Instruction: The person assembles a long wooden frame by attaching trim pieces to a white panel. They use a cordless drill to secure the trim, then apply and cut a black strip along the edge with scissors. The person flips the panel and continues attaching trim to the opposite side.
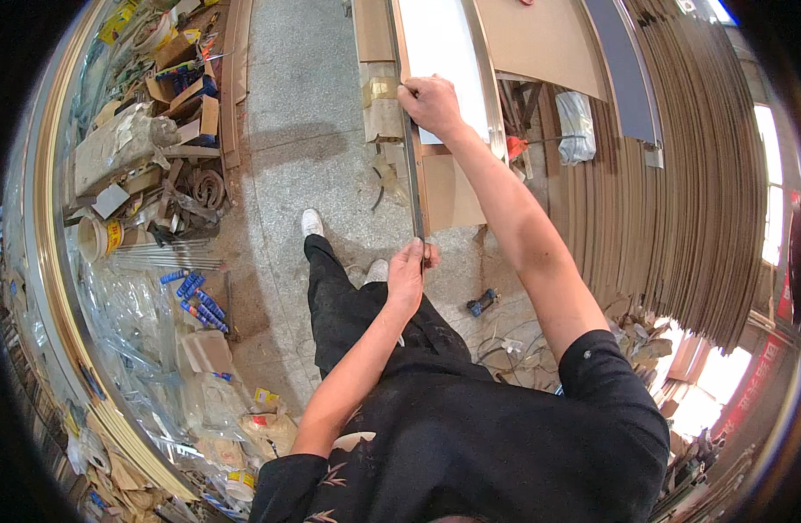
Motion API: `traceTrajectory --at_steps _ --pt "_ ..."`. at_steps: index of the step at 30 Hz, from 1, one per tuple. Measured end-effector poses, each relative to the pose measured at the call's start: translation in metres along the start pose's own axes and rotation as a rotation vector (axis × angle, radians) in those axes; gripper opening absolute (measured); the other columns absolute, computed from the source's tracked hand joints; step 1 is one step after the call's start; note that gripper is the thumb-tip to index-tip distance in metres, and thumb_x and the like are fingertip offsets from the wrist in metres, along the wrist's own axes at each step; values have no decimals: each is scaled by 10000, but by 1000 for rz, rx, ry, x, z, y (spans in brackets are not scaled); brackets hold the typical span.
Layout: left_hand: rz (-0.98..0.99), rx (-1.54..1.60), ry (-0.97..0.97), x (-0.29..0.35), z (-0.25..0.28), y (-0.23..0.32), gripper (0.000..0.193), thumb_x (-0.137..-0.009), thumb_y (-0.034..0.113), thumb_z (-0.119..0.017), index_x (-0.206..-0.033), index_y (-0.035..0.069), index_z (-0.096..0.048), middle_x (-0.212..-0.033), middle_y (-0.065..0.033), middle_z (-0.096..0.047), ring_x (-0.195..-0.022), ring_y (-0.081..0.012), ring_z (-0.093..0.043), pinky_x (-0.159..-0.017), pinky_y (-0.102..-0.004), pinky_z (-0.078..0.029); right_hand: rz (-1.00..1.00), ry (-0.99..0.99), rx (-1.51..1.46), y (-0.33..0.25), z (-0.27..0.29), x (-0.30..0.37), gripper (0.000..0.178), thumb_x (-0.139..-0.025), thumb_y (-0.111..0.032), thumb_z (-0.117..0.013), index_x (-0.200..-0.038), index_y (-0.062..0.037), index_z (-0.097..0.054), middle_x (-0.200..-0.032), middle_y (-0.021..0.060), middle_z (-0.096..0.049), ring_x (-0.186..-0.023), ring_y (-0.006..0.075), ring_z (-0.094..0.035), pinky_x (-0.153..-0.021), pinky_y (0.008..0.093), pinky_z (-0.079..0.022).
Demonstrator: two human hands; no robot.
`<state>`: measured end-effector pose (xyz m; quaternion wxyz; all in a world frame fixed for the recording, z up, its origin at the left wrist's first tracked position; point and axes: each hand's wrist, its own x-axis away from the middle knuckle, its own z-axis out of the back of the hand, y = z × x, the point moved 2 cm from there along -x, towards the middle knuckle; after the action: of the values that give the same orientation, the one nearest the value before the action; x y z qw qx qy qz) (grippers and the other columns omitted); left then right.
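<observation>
Black strip (pixel 413 174), hands (pixel 406 275) gripping it (right arm (pixel 529 228) outstretched)

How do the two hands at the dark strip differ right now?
The left hand is lower in view, near the lower end of the dark strip; the right hand is farther out, by the white panel. The left pinches the strip; the right is closed in a fist on it. Both are bare.

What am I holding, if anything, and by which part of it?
The left hand holds a long dark strip near the end closest to the body. The right hand is curled at the strip farther along; whether it grips there cannot be told.
</observation>
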<state>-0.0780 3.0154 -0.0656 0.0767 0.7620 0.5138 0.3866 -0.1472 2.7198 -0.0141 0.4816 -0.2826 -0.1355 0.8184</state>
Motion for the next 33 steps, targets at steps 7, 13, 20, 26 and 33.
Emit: traceTrajectory --at_steps 7,13,20,26,33 --pt "0 16 2 -2 -3 2 383 -1065 355 -484 -800 83 -532 -774 -28 -567 -730 -131 -485 -717 -296 -395 -9 72 -3 -2 2 3 281 -868 -203 -613 -637 -48 -572 -566 121 -587 -545 345 -562 -711 449 -455" --pt "-15 24 -47 -6 1 3 343 -1059 379 -485 -848 110 -508 -828 -22 -559 -770 -152 -525 -753 -316 -425 -216 -237 23 -53 28 75 279 -883 -230 -622 -683 -38 -595 -621 132 -613 -663 326 -614 -779 442 -450" --pt "-37 23 -39 -2 4 -2 367 -1065 362 -481 -881 60 -575 -846 -32 -592 -779 -126 -530 -709 -285 -412 -31 -41 79 -59 19 116 214 -883 -190 -643 -716 -59 -619 -611 115 -569 -625 318 -571 -656 430 -400" --pt "-39 92 -14 -1 5 -5 345 -1067 353 -479 -883 71 -555 -874 -29 -585 -769 -129 -525 -720 -290 -421 -99 77 45 -60 10 115 259 -864 -207 -653 -658 -77 -566 -600 95 -558 -607 298 -568 -659 418 -398" --pt "-31 74 -45 -4 2 -6 332 -1044 394 -513 -886 102 -516 -860 -24 -565 -785 -149 -528 -759 -312 -438 54 -160 61 -63 32 120 238 -848 -196 -661 -661 -76 -575 -611 81 -549 -662 284 -568 -724 418 -397"
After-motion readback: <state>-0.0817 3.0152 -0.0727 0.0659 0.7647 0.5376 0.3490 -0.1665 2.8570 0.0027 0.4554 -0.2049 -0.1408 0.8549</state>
